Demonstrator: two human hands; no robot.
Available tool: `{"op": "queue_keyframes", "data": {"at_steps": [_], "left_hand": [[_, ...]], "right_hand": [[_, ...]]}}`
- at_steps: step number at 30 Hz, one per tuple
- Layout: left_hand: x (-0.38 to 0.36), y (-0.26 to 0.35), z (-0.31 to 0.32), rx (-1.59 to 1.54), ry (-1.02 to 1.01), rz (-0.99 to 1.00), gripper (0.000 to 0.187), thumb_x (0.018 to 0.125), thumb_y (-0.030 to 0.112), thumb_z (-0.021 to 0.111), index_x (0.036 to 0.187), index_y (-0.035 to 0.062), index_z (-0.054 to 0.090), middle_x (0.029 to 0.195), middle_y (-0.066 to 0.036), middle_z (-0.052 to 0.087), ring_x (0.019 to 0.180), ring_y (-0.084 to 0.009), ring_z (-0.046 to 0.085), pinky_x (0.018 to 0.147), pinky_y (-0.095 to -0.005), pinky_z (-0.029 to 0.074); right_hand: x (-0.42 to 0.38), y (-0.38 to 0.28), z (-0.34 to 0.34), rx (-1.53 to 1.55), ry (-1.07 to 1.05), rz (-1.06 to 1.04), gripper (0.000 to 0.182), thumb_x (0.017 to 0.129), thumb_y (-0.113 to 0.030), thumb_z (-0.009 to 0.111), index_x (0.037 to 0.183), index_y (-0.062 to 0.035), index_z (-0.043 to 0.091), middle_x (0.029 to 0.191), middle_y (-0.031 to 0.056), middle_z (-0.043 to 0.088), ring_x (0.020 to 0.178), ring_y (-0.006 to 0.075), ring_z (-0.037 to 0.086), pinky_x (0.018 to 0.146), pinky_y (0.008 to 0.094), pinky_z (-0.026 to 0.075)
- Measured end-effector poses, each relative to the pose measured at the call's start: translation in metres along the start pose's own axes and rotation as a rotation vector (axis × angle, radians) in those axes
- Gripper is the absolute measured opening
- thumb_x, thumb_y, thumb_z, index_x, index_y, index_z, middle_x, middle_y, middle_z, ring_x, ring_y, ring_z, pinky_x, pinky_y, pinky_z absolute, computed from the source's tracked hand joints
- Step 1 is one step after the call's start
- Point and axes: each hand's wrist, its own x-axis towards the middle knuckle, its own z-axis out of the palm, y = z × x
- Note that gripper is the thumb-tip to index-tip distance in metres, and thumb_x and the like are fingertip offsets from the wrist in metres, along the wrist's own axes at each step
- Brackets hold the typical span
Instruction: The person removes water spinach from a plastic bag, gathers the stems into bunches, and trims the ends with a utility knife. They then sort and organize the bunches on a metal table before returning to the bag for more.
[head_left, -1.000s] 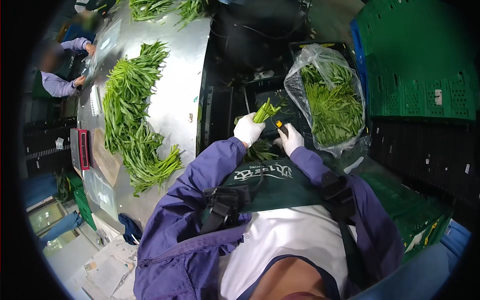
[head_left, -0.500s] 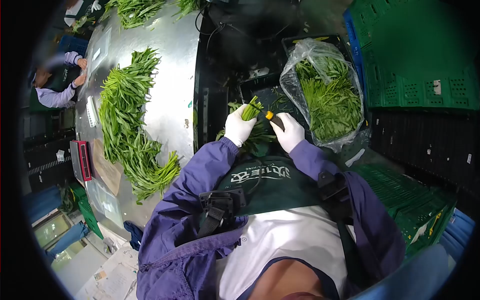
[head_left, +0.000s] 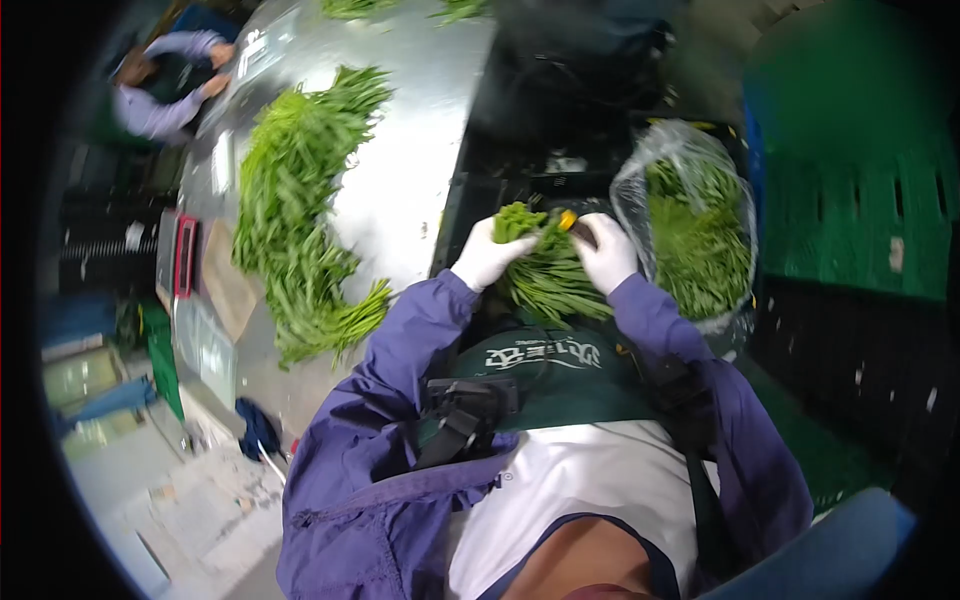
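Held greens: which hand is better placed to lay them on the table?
Probably the left hand: it grips the bunch and is nearer the table; the right hand holds a yellow-tipped tool.

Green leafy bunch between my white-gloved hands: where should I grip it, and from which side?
Probably around the pale-green stem end, coming from your left: there the long, leafy green bunch is narrower, while its leaves spread toward your body. Your white-gloved left hand holds it near there; your white-gloved right hand takes up the other side with a yellow-and-dark tool.
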Motion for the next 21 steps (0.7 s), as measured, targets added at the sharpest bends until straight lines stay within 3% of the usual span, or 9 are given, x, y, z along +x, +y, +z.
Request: {"op": "queue_keyframes", "data": {"at_steps": [1,2,4,8,12,14,16,18,21], "left_hand": [[-0.008,0.004,0.000,-0.012,0.030,0.020,0.021,0.081,0.005,0.067,0.101,-0.0007,0.063,0.090,-0.003,0.065,0.080,-0.0093,0.059,0.074,-0.0241,0.047],[-0.018,0.011,-0.002,-0.025,0.062,0.044,0.020,0.081,0.005,0.066,0.099,-0.0011,0.063,0.085,-0.004,0.063,0.075,-0.0094,0.058,0.069,-0.0242,0.047],[-0.041,0.023,-0.014,-0.047,0.186,0.109,0.022,0.081,0.005,0.066,0.102,-0.0004,0.062,0.089,-0.005,0.063,0.078,-0.0098,0.058,0.070,-0.0248,0.048],[-0.092,0.034,-0.076,-0.104,0.386,0.200,0.020,0.081,0.007,0.065,0.099,-0.0004,0.058,0.082,-0.005,0.060,0.072,-0.0118,0.056,0.067,-0.0253,0.046],[-0.130,0.040,-0.128,-0.267,0.444,0.354,0.025,0.079,0.012,0.068,0.098,-0.0010,0.057,0.075,-0.005,0.058,0.067,-0.0128,0.056,0.065,-0.0268,0.045],[-0.144,0.050,-0.147,-0.306,0.395,0.434,0.026,0.080,0.012,0.069,0.099,0.0000,0.057,0.079,-0.004,0.058,0.070,-0.0144,0.055,0.066,-0.0279,0.044],[-0.152,0.060,-0.156,-0.338,0.393,0.505,0.025,0.080,0.012,0.068,0.099,0.0007,0.057,0.081,-0.005,0.059,0.071,-0.0147,0.055,0.067,-0.0288,0.044],[-0.154,0.065,-0.170,-0.351,0.329,0.630,0.027,0.082,0.012,0.065,0.105,0.0002,0.055,0.082,-0.006,0.059,0.074,-0.0161,0.056,0.071,-0.0310,0.046],[-0.142,0.072,-0.173,-0.569,0.454,0.763,0.025,0.083,0.009,0.059,0.106,-0.0005,0.053,0.077,-0.007,0.056,0.074,-0.0177,0.055,0.072,-0.0317,0.047]], "right_hand": [[0.012,0.004,0.012,0.120,0.016,0.123,0.019,0.085,-0.022,0.061,0.095,-0.0067,0.058,0.092,0.0144,0.062,0.088,0.0355,0.059,0.074,0.0416,0.047],[0.026,0.003,0.013,0.002,-0.140,0.356,0.022,0.086,-0.023,0.059,0.099,-0.0065,0.056,0.095,0.0166,0.062,0.089,0.0364,0.060,0.075,0.0422,0.047],[0.047,0.004,0.033,-0.103,-0.220,0.328,0.027,0.086,-0.026,0.059,0.104,-0.0072,0.053,0.096,0.0185,0.062,0.091,0.0370,0.060,0.076,0.0436,0.047],[0.095,-0.038,0.097,0.071,-0.334,0.134,0.039,0.083,-0.028,0.061,0.116,-0.0079,0.051,0.097,0.0207,0.062,0.094,0.0396,0.059,0.081,0.0445,0.046],[0.136,-0.124,0.141,0.118,-0.336,-0.282,0.063,0.082,-0.033,0.064,0.133,-0.0003,0.043,0.131,0.0221,0.047,0.123,0.0332,0.045,0.102,0.0355,0.036],[0.135,-0.188,0.134,0.261,-0.521,-0.227,0.069,0.082,-0.032,0.064,0.137,-0.0005,0.037,0.137,0.0191,0.043,0.128,0.0302,0.041,0.106,0.0354,0.032],[0.123,-0.218,0.130,0.723,-1.008,-0.325,0.081,0.079,-0.032,0.070,0.142,-0.0013,0.030,0.142,0.0184,0.038,0.134,0.0290,0.034,0.110,0.0368,0.026],[0.106,-0.225,0.140,0.432,-0.964,-0.648,0.097,0.072,-0.044,0.074,0.141,0.0049,0.027,0.143,0.0257,0.033,0.136,0.0345,0.029,0.111,0.0399,0.024],[0.086,-0.223,0.150,0.484,-1.010,-0.609,0.121,0.060,-0.046,0.082,0.144,0.0075,0.013,0.146,0.0296,0.023,0.138,0.0365,0.021,0.113,0.0399,0.020]]}}
